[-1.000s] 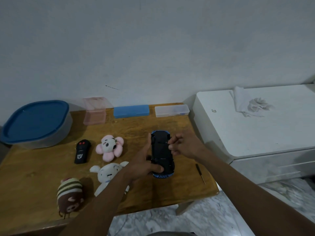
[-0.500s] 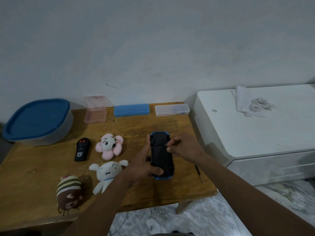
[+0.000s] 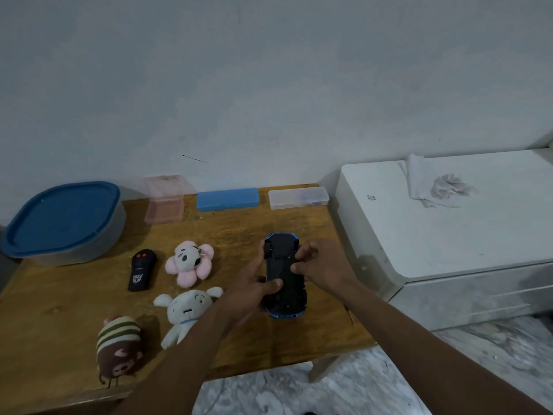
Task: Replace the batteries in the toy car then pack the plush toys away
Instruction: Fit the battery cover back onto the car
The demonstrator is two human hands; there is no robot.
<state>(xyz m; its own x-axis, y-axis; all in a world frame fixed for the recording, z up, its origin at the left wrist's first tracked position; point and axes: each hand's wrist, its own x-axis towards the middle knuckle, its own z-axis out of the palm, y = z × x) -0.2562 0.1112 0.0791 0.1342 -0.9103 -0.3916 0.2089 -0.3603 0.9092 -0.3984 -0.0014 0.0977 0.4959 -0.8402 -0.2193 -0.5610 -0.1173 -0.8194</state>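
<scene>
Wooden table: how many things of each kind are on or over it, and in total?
Plush toys: 3 (pink flower plush, white plush animal, brown striped plush)
Containers: 4 (grey tub with blue lid, pink clear box, blue flat case, clear flat case)
Blue and black plastic toy car: 1
Black remote control: 1
Thin screwdriver: 1
Total: 10

screwdriver (image 3: 350,317) mostly behind right forearm (image 3: 404,333), white plush (image 3: 187,307) partly covered

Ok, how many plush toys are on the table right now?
3. A pink flower plush sits mid-table beside the black remote, a white plush just in front of it, and a brown striped plush near the front edge. None looks hidden.
</scene>
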